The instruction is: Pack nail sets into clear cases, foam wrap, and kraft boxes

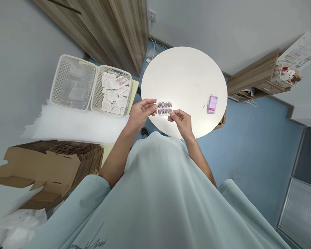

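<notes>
In the head view I hold a small card of press-on nails (165,107) over the near side of a round white table (186,74). The nails are glossy, purple-grey ovals set in two rows. My left hand (142,112) is closed in a pinch at the card's left edge. With thumb and fingertips, my right hand (181,121) grips its lower right corner. A pink-purple rectangular item (212,104), blurred out by pixels, lies on the table to the right of my hands.
Left of the table stand a white basket (129,76) of printed cards and another basket (57,74) holding clear plastic boxes. White foam sheets (75,122) and folded cardboard boxes (41,164) lie nearer me. A wooden cabinet (256,76) stands right, beyond blue floor (245,148).
</notes>
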Demonstrator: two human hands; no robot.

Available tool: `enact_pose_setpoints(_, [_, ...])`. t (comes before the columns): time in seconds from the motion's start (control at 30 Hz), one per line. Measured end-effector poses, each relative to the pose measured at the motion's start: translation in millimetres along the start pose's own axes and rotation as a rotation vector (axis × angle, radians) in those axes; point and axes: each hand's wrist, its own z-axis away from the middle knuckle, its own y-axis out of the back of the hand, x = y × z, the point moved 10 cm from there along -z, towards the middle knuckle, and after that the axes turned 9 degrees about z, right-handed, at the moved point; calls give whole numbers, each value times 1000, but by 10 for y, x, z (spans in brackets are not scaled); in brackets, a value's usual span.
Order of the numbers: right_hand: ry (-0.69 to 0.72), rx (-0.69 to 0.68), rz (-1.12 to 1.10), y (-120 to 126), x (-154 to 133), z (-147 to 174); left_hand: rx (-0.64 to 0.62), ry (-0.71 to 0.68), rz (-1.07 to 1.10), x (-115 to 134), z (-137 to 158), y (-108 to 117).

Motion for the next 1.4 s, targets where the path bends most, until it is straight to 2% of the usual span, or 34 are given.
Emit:
enact_pose_setpoints(0.23, [-25, -218, -69, -222, -15, 26, -259, 179, 162, -51, 78, -228])
enact_pose_setpoints(0.33, [-53, -257, -68, -278, 20, 22, -315, 203, 186, -33, 127, -306])
enact_pose_setpoints(0.4, [-60, -240, -40, -272, 39, 8, -294, 192, 170, -23, 133, -300])
enact_pose_setpoints(0.5, [-40, -135, 34, -178, 22, -9, -209, 157, 114, -27, 115, -241])
enact_pose_setpoints(0.6, [25, -31, 97, -90, -99, 39, -98, 91, 67, -18, 86, -166])
enact_pose_setpoints(0.7, [98, -10, 169, -111, -252, 130, -25, 45, 23, -20, 74, -143])
enact_pose_setpoints(0.87, [173, 84, 287, -125, -366, 206, 8, -8, -48, -31, 80, -190])
enact_pose_setpoints(1.07, [142, 196, 292, 40, -279, 169, 61, -66, -72, -23, 97, -117])
enact_pose_setpoints(1.23, [59, 120, 158, 122, -109, 29, 129, -81, -51, 14, 116, 20])
enact_pose_setpoints(1.4, [8, 49, 55, 96, -27, -34, 121, -79, -1, 56, 124, 33])
